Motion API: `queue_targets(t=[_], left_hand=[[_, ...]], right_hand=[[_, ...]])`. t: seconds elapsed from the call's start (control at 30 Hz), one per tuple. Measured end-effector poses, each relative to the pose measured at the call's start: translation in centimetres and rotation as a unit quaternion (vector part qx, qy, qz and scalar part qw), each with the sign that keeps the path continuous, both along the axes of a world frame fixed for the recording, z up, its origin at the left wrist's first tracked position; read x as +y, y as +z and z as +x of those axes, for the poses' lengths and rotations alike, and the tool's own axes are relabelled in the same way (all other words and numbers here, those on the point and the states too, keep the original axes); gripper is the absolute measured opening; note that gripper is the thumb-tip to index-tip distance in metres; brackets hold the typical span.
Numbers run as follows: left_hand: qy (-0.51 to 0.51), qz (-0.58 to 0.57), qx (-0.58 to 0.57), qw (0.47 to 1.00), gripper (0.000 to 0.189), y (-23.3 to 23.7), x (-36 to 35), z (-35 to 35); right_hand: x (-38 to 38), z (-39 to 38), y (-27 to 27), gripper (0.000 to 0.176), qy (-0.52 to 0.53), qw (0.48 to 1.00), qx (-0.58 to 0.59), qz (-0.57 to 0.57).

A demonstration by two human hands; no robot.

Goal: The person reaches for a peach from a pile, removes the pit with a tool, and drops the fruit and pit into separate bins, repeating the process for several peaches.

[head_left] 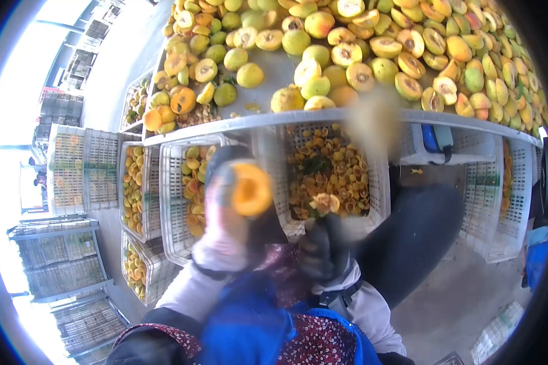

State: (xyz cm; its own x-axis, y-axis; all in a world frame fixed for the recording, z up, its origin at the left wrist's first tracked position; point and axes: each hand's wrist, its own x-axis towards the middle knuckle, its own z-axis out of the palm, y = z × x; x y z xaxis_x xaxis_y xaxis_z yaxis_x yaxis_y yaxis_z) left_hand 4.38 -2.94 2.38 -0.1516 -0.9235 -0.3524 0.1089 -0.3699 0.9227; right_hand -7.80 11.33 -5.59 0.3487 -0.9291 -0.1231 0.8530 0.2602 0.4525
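Observation:
My left hand (221,222), in a pale glove with dark fingertips, is raised and closed around a yellow peach half (251,189). The half's hollowed cut face points toward me. My right hand (324,248), in a dark glove, is closed beside it, over my lap. A ragged piece of peach flesh (326,204) shows just above its fingers; what it grips is hidden. A blurred pale object (374,125) is in front of the table edge, too smeared to identify. Below the table, a crate (379,191) holds hollowed peach scraps (329,170).
Peach halves and whole peaches (359,55) are heaped on a metal table (262,76). A crate of peaches (173,182) stands at the left, with more crates (149,261) beside it. White crates (493,207) stand at the right, near a blue object (432,140).

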Motion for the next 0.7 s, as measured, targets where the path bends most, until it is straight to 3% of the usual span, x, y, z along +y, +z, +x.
queue_targets(t=[0.07, 0.1, 0.13, 0.23, 0.3, 0.37, 0.43, 0.5, 0.6, 0.67, 0.7], left_hand=[[0.028, -0.194, -0.137, 0.971, 0.048, 1.7, -4.0, 2.8], [-0.099, -0.221, -0.377, 0.894, 0.046, 3.5, -6.6, 5.3], [-0.215, -0.227, -0.589, 0.745, 0.044, 5.1, -8.7, 6.6], [-0.358, -0.189, -0.776, 0.483, 0.038, 6.5, -12.5, 5.0], [-0.306, -0.321, -0.671, 0.594, 0.049, 5.5, -15.9, 3.2], [-0.287, -0.354, -0.669, 0.587, 0.053, 5.2, -18.1, -2.4], [-0.346, -0.303, -0.738, 0.494, 0.055, 2.1, -22.1, -6.3], [-0.327, -0.325, -0.744, 0.484, 0.052, -3.0, -24.4, -8.0], [-0.431, -0.219, -0.701, 0.524, 0.05, -1.6, -25.3, -10.1], [-0.48, -0.329, -0.509, 0.634, 0.048, 1.0, -21.2, -8.8], [-0.449, -0.297, -0.409, 0.737, 0.049, 1.7, -18.7, -8.2]], right_hand=[[-0.2, -0.2, 0.0, 0.041, -0.002, 0.998, 0.054, -0.019], [-0.4, -0.4, 0.2, 0.041, 0.002, 0.998, 0.065, -0.026], [-0.6, -0.4, 0.2, 0.041, 0.005, 0.997, 0.075, -0.031], [-1.2, -0.2, 0.1, 0.042, 0.016, 0.986, 0.168, -0.004], [-1.4, 0.3, -0.7, 0.04, 0.035, 0.982, 0.188, -0.002], [-1.6, 0.7, -1.0, 0.038, 0.046, 0.974, 0.221, 0.027], [-1.9, 0.7, -1.0, 0.037, 0.053, 0.965, 0.252, 0.058], [-2.1, 0.2, -0.6, 0.036, 0.06, 0.954, 0.278, 0.089], [-2.6, -0.1, -0.5, 0.036, 0.081, 0.949, 0.275, 0.133], [-2.9, -0.5, 0.4, 0.038, 0.033, 0.959, 0.276, 0.06], [-3.3, -0.8, 1.3, 0.038, 0.009, 0.961, 0.277, 0.024]])
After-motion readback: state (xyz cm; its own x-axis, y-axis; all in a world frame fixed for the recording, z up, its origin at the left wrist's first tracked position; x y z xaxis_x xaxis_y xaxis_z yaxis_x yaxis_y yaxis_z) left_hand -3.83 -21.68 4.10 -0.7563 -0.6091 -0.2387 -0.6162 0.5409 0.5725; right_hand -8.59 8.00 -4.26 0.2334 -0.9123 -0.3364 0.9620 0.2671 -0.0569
